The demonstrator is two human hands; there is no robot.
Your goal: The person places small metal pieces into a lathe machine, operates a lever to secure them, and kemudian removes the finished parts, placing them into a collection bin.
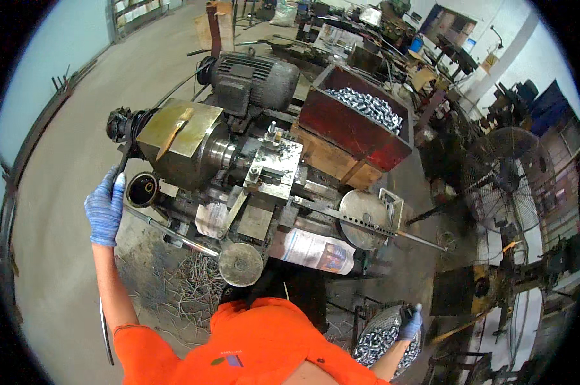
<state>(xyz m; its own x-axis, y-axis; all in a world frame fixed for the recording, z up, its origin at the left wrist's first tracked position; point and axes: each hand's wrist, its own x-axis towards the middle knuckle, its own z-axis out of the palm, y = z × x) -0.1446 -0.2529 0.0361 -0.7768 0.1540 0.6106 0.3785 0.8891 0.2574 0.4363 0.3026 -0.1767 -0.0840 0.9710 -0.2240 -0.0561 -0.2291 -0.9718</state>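
Observation:
My left hand (104, 212), in a blue knitted glove, reaches out to the left side of a small lathe-like machine. Its fingers close around the lower end of a dark lever (125, 157) beside the belt and pulley. Low on the right, my right hand (410, 326), also gloved, is over a round wire basket (417, 350) holding many small shiny metal parts (374, 343). Its thumb points up, while its other fingers are hard to make out against a dark patch. Between my hands sits the machine's chuck (222, 154), facing a metal tool slide (274, 168).
A brush (174, 133) lies on the machine's headstock cover (197, 122). Behind stands an electric motor (254, 80). A red bin (354, 125) of metal parts rests on a wooden block. Metal shavings (197, 289) litter the floor. A large fan (508, 176) stands at right.

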